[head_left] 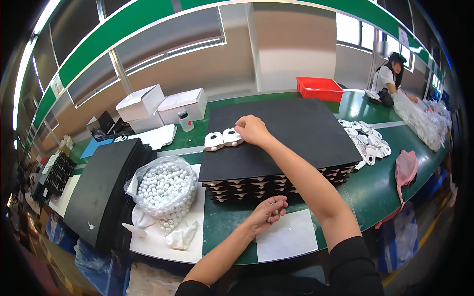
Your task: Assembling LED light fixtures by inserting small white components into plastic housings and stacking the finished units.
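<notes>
My right hand (pixel 253 129) reaches out over a black sheet (pixel 296 133) that tops a stack of black trays (pixel 266 186). Its fingers rest on a white rounded plastic part (pixel 232 136); a second such part (pixel 214 141) lies right beside it on the sheet's left edge. My left hand (pixel 269 211) hovers near the front of the tray stack with fingers curled around several small white balls. A clear bag of small white balls (pixel 165 188) stands open to the left of the stack.
A pile of black sheets (pixel 101 190) lies at the left. White boxes (pixel 160 106) and a small bottle (pixel 185 120) stand behind. More white parts (pixel 368 140) are heaped at the right, beside a pink bag (pixel 406 167). A red bin (pixel 319 89) sits far back. Another person (pixel 390 79) works at the far right.
</notes>
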`<state>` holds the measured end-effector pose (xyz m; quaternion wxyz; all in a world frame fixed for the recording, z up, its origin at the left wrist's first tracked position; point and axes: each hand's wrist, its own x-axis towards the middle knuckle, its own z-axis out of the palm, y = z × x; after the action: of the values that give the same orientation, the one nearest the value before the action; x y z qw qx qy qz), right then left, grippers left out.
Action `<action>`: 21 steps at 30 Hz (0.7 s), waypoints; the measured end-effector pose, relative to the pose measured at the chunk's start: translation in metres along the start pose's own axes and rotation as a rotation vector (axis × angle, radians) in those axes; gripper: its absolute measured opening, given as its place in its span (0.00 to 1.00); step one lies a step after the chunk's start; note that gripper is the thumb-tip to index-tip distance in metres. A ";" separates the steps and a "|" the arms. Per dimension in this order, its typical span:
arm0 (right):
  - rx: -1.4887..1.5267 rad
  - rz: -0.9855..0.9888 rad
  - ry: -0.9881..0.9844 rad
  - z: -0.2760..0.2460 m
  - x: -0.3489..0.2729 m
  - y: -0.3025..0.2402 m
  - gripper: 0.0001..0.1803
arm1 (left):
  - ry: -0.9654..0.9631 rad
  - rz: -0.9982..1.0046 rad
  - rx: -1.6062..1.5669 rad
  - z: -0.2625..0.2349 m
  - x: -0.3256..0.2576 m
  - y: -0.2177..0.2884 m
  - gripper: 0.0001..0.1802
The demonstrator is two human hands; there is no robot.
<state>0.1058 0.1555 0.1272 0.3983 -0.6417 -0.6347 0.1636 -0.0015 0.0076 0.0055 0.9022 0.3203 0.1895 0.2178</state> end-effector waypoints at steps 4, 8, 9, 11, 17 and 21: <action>-0.125 -0.634 0.139 0.014 -0.009 -0.003 0.13 | -0.020 -0.004 0.034 0.002 0.000 0.001 0.11; -0.172 -0.774 -0.112 0.032 -0.017 -0.011 0.13 | -0.019 0.001 0.019 -0.002 0.000 0.001 0.11; -0.176 -0.671 -0.138 0.038 -0.018 -0.010 0.12 | -0.015 0.004 0.021 -0.002 -0.002 0.002 0.11; -0.165 -0.695 -0.072 0.043 -0.018 -0.006 0.12 | -0.013 0.014 0.006 -0.001 -0.003 0.003 0.11; -0.220 -0.700 -0.023 0.026 -0.027 -0.004 0.15 | 0.005 -0.011 0.040 0.007 -0.001 0.001 0.13; -0.098 -0.741 0.114 -0.015 -0.049 -0.008 0.18 | 0.076 0.037 0.052 0.006 -0.007 0.009 0.16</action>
<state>0.1040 0.1033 0.1284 0.4342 -0.3951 -0.8075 -0.0579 -0.0069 0.0073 0.0176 0.8816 0.3384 0.2232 0.2417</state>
